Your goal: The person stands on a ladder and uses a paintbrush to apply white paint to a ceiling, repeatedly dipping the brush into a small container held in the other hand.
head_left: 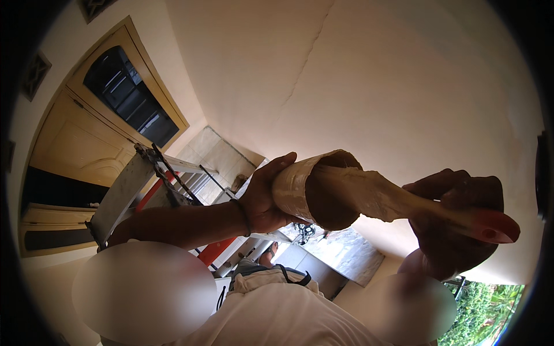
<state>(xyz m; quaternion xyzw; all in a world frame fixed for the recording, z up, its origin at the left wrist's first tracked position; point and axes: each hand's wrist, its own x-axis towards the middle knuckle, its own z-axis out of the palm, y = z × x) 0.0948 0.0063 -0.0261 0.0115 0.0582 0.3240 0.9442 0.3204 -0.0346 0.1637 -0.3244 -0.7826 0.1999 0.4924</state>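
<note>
In the middle, my left hand [266, 193] is wrapped round the side of a beige, paint-smeared cylindrical tub [291, 187]. The tub is tilted, its ragged-edged mouth turned toward the right, and its bottom is hidden. My right hand [456, 228] grips the handle of a paintbrush [395, 199] with a red end that has a hole in it. Beige paint coats the wide part of the brush, whose tip reaches into the tub's mouth. How much paint lies inside is hidden in shadow.
A metal stepladder [124, 193] with red parts stands at the left, close to my left forearm. Behind it is a wooden door [86, 124] with a dark glass pane. A pale wall [369, 86] with a long crack fills the top. Greenery [487, 308] shows at lower right.
</note>
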